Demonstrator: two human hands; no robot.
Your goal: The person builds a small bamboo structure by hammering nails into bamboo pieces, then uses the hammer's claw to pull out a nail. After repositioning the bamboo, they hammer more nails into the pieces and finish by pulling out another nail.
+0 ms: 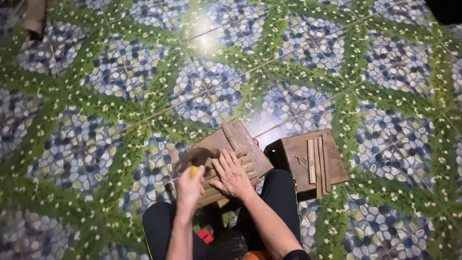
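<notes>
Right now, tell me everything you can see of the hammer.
The hammer has a dark, worn-looking metal head and a yellow handle, mostly hidden in the left hand that grips it. Its head is blurred and sits just above the wooden slats, beside the right hand pressing them down. Whether the head touches the wood cannot be told.

hammer [197, 158] raised, wooden slats [226, 175] side by side

Your two forearms are bare down to the left hand [189, 187] and the right hand [232, 176], with no rings, watch or gloves showing, a dark sleeve edge sits at your right elbow, and your legs are in black trousers.
</notes>
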